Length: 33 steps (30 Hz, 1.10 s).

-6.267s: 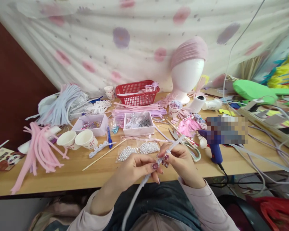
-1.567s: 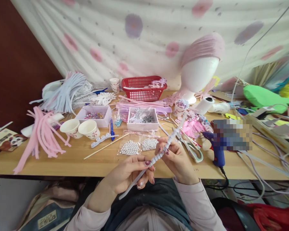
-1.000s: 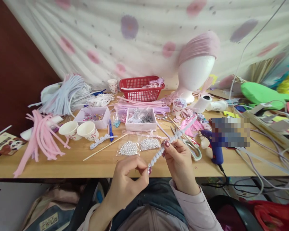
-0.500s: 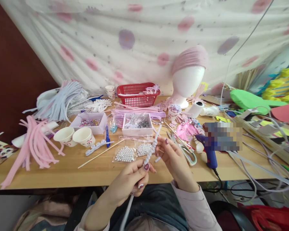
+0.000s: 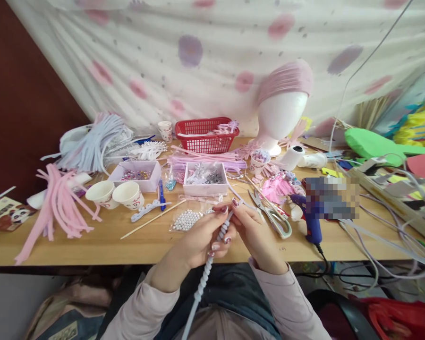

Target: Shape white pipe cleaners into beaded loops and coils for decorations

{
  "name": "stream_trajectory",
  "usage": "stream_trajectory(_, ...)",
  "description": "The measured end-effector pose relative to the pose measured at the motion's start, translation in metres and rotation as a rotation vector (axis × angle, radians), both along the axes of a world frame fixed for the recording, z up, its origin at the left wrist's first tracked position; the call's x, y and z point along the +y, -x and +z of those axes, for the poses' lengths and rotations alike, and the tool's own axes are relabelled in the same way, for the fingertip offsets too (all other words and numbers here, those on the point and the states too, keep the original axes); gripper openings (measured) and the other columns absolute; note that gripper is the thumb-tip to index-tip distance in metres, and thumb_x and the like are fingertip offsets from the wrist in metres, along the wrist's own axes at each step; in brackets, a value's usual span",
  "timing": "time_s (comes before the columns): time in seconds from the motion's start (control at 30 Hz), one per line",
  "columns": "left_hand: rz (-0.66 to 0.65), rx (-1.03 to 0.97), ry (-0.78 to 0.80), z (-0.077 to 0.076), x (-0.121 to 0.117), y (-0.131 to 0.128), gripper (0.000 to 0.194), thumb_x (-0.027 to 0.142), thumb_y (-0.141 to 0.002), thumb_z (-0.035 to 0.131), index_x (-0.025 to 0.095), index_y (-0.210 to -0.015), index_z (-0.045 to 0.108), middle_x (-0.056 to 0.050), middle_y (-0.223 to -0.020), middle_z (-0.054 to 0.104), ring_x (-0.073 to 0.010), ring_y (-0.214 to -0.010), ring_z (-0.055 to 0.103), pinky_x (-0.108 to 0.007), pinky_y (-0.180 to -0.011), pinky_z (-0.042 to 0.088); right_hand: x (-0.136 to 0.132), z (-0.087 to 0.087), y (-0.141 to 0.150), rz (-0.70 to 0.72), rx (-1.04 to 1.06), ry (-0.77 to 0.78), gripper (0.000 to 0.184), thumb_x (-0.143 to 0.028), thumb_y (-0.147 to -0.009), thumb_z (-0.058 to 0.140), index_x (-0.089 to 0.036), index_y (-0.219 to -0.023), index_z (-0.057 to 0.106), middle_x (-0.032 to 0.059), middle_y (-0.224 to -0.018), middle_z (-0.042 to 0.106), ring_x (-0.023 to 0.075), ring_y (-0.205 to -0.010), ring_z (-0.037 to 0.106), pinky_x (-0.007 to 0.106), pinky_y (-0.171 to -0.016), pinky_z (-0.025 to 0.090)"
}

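Note:
A pale lavender-white pipe cleaner (image 5: 202,282), wound into a bumpy spiral along much of its length, slants from my lap up to my fingers. My left hand (image 5: 202,234) is closed around its upper part. Close beside it, my right hand (image 5: 250,227) pinches near the top, where a thin straight end sticks out beyond the fingertips. Both hands meet above the front of the table. Just behind them lies a clear bag of white pearl beads (image 5: 186,220), partly covered by my left hand.
Scissors (image 5: 274,218) and a blue glue gun (image 5: 312,222) lie to the right. On the left are paper cups (image 5: 128,195), a wooden stick (image 5: 152,220) and pink fuzzy strips (image 5: 62,208). Behind stand a white box (image 5: 205,189), a red basket (image 5: 207,144) and a foam head (image 5: 282,113).
My left hand has slid up the pipe cleaner, and the spiral part now hangs below it. My right hand has moved in beside the left and closed on the upper end.

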<state>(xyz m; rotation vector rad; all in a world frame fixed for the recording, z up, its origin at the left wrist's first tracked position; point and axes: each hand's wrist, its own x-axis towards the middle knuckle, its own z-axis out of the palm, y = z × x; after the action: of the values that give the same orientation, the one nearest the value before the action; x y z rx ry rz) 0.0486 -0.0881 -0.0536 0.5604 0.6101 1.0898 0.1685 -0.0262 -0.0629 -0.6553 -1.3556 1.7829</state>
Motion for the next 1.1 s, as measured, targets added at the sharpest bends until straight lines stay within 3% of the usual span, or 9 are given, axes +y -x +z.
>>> stream_trajectory(0.13,-0.015,0.020,0.004,0.002,0.003,-0.004,0.027,0.042,-0.086,0.064,0.019,-0.080,0.050,0.010,-0.047,0.044,-0.0023,-0.029,0.021,-0.011,-0.028,0.021,0.002,-0.001,-0.001,-0.051,-0.011,-0.021,0.033,-0.051,-0.086,0.066,-0.021,-0.079,0.080,0.0003,-0.057,0.060,0.0167,-0.065,0.059,0.029,-0.072,0.047)
stream_trajectory(0.27,-0.056,0.000,-0.006,-0.005,0.003,-0.003,0.027,0.043,-0.086,0.061,0.020,-0.078,0.049,0.009,-0.047,0.046,-0.0045,-0.029,0.027,-0.013,-0.027,0.026,0.006,-0.001,0.000,-0.119,-0.001,-0.049,0.039,-0.054,-0.086,0.065,-0.020,-0.069,0.074,0.0030,-0.068,0.066,0.0151,-0.060,0.057,0.029,-0.064,0.046)
stream_trajectory(0.4,-0.047,-0.013,-0.006,-0.009,0.002,-0.004,0.025,0.041,-0.087,0.060,0.020,-0.079,0.050,0.009,-0.047,0.045,-0.0052,-0.030,0.027,-0.014,-0.028,0.026,0.010,0.001,0.003,-0.160,0.000,-0.110,0.045,-0.056,-0.086,0.064,-0.019,-0.060,0.067,0.0048,-0.075,0.067,0.0168,-0.071,0.060,0.028,-0.071,0.047)
stream_trajectory(0.5,-0.014,-0.013,0.021,-0.006,0.001,-0.006,0.024,0.040,-0.089,0.058,0.018,-0.082,0.053,0.010,-0.045,0.039,-0.0037,-0.031,0.018,-0.013,-0.029,0.019,0.012,0.001,0.002,-0.154,-0.021,-0.100,0.046,-0.057,-0.088,0.060,-0.018,-0.064,0.069,0.0044,-0.072,0.066,0.0151,-0.066,0.058,0.027,-0.064,0.046)
stream_trajectory(0.63,0.032,-0.056,0.041,-0.003,-0.001,-0.009,0.024,0.039,-0.088,0.061,0.016,-0.085,0.055,0.011,-0.046,0.037,-0.0031,-0.035,0.013,-0.012,-0.032,0.016,0.014,-0.002,-0.004,-0.114,-0.060,-0.051,0.044,-0.057,-0.090,0.058,-0.018,-0.075,0.072,0.0004,-0.063,0.059,0.0102,-0.049,0.046,0.025,-0.049,0.037)
stream_trajectory(0.77,0.036,-0.067,0.057,-0.004,-0.002,-0.009,0.028,0.040,-0.083,0.067,0.017,-0.084,0.052,0.011,-0.048,0.037,-0.0030,-0.037,0.011,-0.013,-0.033,0.014,0.014,-0.007,-0.011,-0.036,-0.104,-0.132,0.033,-0.051,-0.088,0.065,-0.020,-0.084,0.076,0.0011,-0.073,0.065,0.0110,-0.058,0.050,0.024,-0.057,0.041)
stream_trajectory(0.83,0.049,-0.049,0.064,-0.005,-0.002,-0.010,0.029,0.040,-0.081,0.070,0.017,-0.083,0.052,0.012,-0.047,0.036,-0.0031,-0.038,0.010,-0.013,-0.034,0.013,0.012,-0.009,-0.013,-0.010,-0.120,-0.154,0.032,-0.051,-0.088,0.065,-0.021,-0.086,0.077,0.0007,-0.069,0.064,0.0127,-0.060,0.052,0.025,-0.059,0.041)
stream_trajectory(0.93,0.070,-0.047,0.066,-0.005,-0.002,-0.012,0.032,0.041,-0.079,0.073,0.016,-0.082,0.053,0.012,-0.046,0.034,-0.0029,-0.038,0.009,-0.013,-0.034,0.012,0.009,-0.008,-0.013,-0.079,-0.157,-0.214,0.038,-0.053,-0.090,0.061,-0.020,-0.081,0.078,0.0019,-0.064,0.064,0.0163,-0.062,0.056,0.027,-0.060,0.044)
stream_trajectory(1.1,0.060,-0.093,0.024,-0.004,-0.003,-0.016,0.032,0.043,-0.081,0.071,0.018,-0.082,0.051,0.014,-0.044,0.027,-0.0035,-0.038,0.004,-0.014,-0.032,0.009,0.005,0.001,-0.009,-0.187,-0.144,-0.369,0.037,-0.048,-0.094,0.057,-0.023,-0.073,0.074,0.0028,-0.073,0.070,0.0186,-0.070,0.062,0.030,-0.067,0.047)
